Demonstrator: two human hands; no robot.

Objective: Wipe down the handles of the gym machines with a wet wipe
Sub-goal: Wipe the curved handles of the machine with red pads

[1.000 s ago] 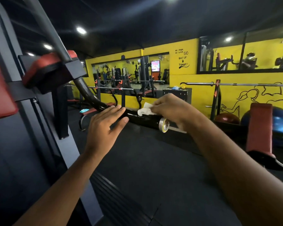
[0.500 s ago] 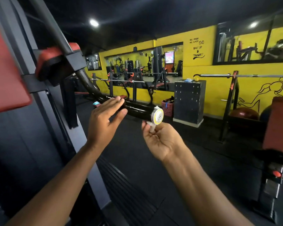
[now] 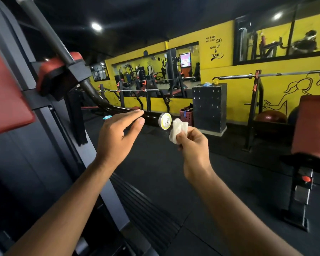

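R hand (image 3: 193,146) pinches wipe (image 3: 178,128); pink basket (image 3: 187,118) holds dark stuff (image 3: 188,107)

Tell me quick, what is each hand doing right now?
Left hand: open, fingers straight, at the black handle; contact cannot be told.
Right hand: pinching the crumpled wet wipe, beside the handle's end.

The handle (image 3: 151,118) gleams: black, glossy, smooth, with light streaking along it. Its end cap (image 3: 165,121) is bright polished metal with a yellow ring. The wet wipe (image 3: 179,129) looks thin, soft and crumpled, white and matt. The red pad (image 3: 6,100) on the left has a smooth, vinyl-like cover with a dull sheen. The floor (image 3: 164,172) is matt black, rubbery-looking, seamed in tiles. The barbell (image 3: 235,77) is bare grey metal. The wall (image 3: 238,93) is flat yellow paint.
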